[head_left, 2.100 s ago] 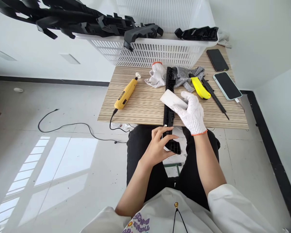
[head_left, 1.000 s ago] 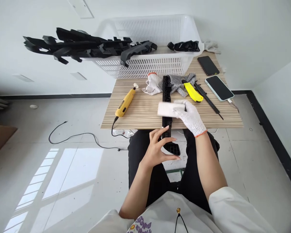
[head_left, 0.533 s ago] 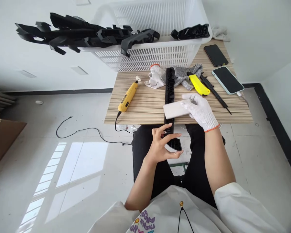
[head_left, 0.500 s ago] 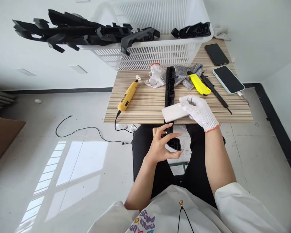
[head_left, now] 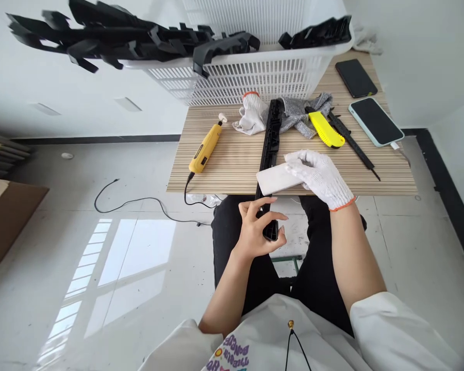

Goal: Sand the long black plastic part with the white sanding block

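Observation:
My bare left hand [head_left: 256, 224] has its fingers curled round the near end of a long black plastic strip [head_left: 271, 141]. This ribbed, moulded strip slants across the table, its far end by the grey gloves and its near end hanging over the front edge. My right hand [head_left: 319, 175], in a white knit glove with an orange cuff, grips a flat white rectangular piece [head_left: 276, 179]. That piece lies across the strip near the table's edge, hiding part of it. What it is made of I cannot tell.
A yellow corded rotary tool [head_left: 205, 148] lies at left on the wood-striped table [head_left: 232, 178]. At right are a yellow knife [head_left: 327, 130], black calipers [head_left: 353, 144] and two phones. Gloves [head_left: 251, 114] lie before a white basket [head_left: 263, 77] topped with black plastic parts [head_left: 131, 38].
The strip's near end has swung left and turned in my left hand, so the strip lies more slanted. My right hand keeps its hold on the white piece. The view has shifted slightly.

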Available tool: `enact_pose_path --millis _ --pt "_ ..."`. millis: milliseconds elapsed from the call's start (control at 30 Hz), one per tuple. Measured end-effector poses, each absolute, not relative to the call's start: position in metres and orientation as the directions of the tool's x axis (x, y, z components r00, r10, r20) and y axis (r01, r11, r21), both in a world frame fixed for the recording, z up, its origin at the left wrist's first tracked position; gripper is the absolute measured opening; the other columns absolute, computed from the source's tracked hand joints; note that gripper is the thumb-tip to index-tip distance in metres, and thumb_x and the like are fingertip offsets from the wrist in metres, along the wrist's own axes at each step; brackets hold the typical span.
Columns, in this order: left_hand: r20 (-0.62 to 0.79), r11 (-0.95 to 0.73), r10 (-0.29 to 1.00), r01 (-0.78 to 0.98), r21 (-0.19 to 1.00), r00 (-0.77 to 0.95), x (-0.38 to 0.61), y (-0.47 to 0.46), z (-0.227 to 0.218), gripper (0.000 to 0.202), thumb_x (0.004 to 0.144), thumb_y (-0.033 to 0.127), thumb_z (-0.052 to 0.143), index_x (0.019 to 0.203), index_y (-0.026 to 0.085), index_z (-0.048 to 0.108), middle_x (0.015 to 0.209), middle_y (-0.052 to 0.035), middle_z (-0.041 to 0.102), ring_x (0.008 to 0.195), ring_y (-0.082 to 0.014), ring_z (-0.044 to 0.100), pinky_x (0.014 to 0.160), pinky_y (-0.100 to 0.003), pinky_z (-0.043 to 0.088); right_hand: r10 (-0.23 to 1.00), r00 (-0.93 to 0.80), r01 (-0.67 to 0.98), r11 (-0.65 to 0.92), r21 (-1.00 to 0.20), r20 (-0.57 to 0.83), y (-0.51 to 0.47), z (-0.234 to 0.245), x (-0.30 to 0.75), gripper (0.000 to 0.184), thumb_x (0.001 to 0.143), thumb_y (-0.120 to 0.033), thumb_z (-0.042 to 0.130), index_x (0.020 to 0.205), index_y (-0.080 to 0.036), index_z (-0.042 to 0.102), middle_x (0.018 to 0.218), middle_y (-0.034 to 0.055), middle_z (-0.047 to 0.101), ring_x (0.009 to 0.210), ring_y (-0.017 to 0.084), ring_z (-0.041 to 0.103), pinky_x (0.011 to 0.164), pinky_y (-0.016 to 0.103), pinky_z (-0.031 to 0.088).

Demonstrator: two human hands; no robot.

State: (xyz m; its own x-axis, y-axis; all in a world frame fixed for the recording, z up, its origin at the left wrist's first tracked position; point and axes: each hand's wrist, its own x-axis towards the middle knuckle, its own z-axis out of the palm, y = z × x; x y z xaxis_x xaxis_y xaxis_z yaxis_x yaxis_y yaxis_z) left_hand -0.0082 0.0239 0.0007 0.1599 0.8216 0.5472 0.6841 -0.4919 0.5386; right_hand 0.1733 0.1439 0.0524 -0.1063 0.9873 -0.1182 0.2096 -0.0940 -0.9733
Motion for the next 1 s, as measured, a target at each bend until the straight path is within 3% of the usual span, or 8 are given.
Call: enact_pose_path --millis 133,267,333,400,667,767,867,1000 --pt "0.548 -0.464 0.827 0.704 0.537 0.126 -0.007 0.023 -0.001 0.025 0.067 0.027 0.073 0.091 0.026 0.071 0.127 -0.0105 0.055 0.109 -0.029 0.049 0.088 -0.042 0.046 0.994 -0.013 0.185 -0.1 -0.978 -0.104 0.146 0.05 0.17 0.038 0.08 -0.049 0.072 0.105 -0.021 0.075 0.081 0.002 0.068 0.058 0.01 0.05 0.042 0.019 0.039" --pt "0.551 -0.463 0.828 0.676 0.573 0.1 -0.005 0.024 -0.002 0.042 0.065 0.03 0.076 0.106 0.026 0.066 0.13 -0.0118 0.043 0.117 -0.0309 0.045 0.091 -0.042 0.049 0.979 -0.168 0.202 -0.078 -0.976 -0.113 0.148 0.05 0.166 0.034 0.079 -0.047 0.074 0.101 -0.021 0.076 0.085 0.0025 0.069 0.058 0.01 0.051 0.041 0.02 0.038" --pt "0.552 -0.463 0.829 0.663 0.589 0.089 -0.005 0.025 -0.003 0.051 0.064 0.028 0.076 0.113 0.027 0.063 0.132 -0.0117 0.04 0.119 -0.0311 0.044 0.093 -0.043 0.049 0.994 -0.08 0.184 -0.062 -0.981 -0.078 0.15 0.049 0.165 0.034 0.083 -0.047 0.071 0.102 -0.021 0.075 0.082 0.0021 0.068 0.057 0.01 0.05 0.041 0.02 0.038" --pt "0.546 -0.462 0.833 0.655 0.598 0.088 -0.005 0.025 -0.004 0.057 0.064 0.028 0.074 0.118 0.027 0.059 0.133 -0.0119 0.037 0.12 -0.0312 0.044 0.094 -0.044 0.05 0.998 -0.037 0.195 -0.045 -0.98 -0.053 0.15 0.048 0.165 0.034 0.084 -0.048 0.069 0.104 -0.021 0.075 0.08 0.0017 0.066 0.056 0.009 0.05 0.041 0.02 0.038" --pt "0.538 -0.457 0.837 0.673 0.582 0.103 -0.005 0.026 -0.003 0.072 0.065 0.033 0.074 0.133 0.028 0.049 0.131 -0.0123 0.033 0.127 -0.0331 0.041 0.099 -0.047 0.05 0.986 -0.127 0.149 -0.085 -0.985 -0.104 0.148 0.053 0.165 0.033 0.085 -0.05 0.068 0.1 -0.022 0.075 0.088 0.0028 0.069 0.058 0.009 0.05 0.041 0.018 0.038" --pt "0.581 -0.476 0.81 0.661 0.58 0.073 -0.004 0.027 -0.005 0.078 0.069 0.038 0.074 0.14 0.026 0.043 0.131 -0.0134 0.034 0.132 -0.0342 0.039 0.103 -0.048 0.047 0.963 -0.231 0.161 -0.099 -0.982 -0.135 0.146 0.053 0.162 0.034 0.083 -0.05 0.071 0.101 -0.021 0.075 0.088 0.0024 0.069 0.056 0.009 0.049 0.04 0.019 0.037" --pt "0.608 -0.469 0.793 0.66 0.587 0.022 -0.003 0.026 -0.009 0.09 0.069 0.047 0.078 0.145 0.027 0.036 0.139 -0.0148 0.032 0.14 -0.0373 0.033 0.11 -0.053 0.042 0.989 -0.099 0.105 -0.098 -0.99 -0.108 0.144 0.052 0.16 0.031 0.087 -0.049 0.067 0.101 -0.023 0.075 0.084 0.0013 0.067 0.054 0.008 0.047 0.039 0.018 0.037" --pt "0.585 -0.405 0.811 0.701 0.587 -0.021 -0.004 0.026 -0.01 0.115 0.062 0.059 0.084 0.153 0.032 0.02 0.16 -0.0161 0.015 0.152 -0.0443 0.019 0.119 -0.063 0.03 0.969 -0.227 0.213 -0.05 -0.976 -0.099 0.143 0.052 0.161 0.031 0.085 -0.045 0.069 0.104 -0.021 0.077 0.094 0.0035 0.071 0.063 0.011 0.056 0.043 0.018 0.043"
